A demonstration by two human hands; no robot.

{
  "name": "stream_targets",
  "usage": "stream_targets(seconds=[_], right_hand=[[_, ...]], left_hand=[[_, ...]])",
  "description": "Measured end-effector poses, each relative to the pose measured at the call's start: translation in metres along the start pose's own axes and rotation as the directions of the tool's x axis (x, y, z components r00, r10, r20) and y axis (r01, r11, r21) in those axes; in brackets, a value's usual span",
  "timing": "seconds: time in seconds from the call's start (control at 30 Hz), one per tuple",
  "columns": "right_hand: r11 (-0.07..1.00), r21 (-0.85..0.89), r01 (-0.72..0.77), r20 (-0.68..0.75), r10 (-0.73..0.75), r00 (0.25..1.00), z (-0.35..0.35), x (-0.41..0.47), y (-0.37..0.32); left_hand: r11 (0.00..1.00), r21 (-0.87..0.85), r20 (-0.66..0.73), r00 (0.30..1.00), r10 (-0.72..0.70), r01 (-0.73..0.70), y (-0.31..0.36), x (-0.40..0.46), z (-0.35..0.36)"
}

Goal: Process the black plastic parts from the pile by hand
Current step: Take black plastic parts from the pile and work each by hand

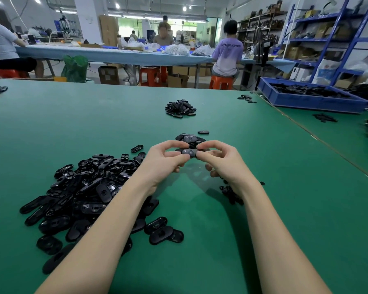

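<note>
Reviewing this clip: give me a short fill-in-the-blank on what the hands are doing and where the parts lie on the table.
1. Both hands, left hand and right hand, pinch a single ____ part between them.
2. The big pile lies to the person's ____.
3. The table mat is ____ in colour.
4. The far-right tray is ____ in colour.

Missing words: black; left; green; blue
</note>
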State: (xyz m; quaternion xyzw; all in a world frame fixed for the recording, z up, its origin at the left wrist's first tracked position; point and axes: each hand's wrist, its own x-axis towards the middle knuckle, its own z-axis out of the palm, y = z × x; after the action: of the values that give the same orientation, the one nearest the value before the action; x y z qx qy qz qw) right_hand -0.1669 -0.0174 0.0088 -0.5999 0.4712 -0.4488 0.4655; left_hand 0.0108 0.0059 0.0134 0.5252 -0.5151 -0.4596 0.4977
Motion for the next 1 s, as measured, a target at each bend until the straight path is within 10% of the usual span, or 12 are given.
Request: stream_targets(seconds=[0.3,0.57,1.0], right_hand=[[0.924,-0.323,0.205,0.001,-0.217,0.976,0.002,0.005,0.008],[0.792,-0.576,-0.203,-0.293,0.032,0.956,-0.013,0.027,0.021],[0.659,-0.719,-0.220,-0.294,-0.001,0.956,0.010,0.040,0.010]], left_hand=[[0.999,0.047,-0.030,0.999,0.011,-0.009,-0.002,-0.001,-0.003],[0.913,0.400,-0.147,0.978,0.149,-0.079,-0.004,0.005,-0.023],[0.630,0.769,0.050,0.993,0.109,-0.107,-0.004,0.007,-0.049]])
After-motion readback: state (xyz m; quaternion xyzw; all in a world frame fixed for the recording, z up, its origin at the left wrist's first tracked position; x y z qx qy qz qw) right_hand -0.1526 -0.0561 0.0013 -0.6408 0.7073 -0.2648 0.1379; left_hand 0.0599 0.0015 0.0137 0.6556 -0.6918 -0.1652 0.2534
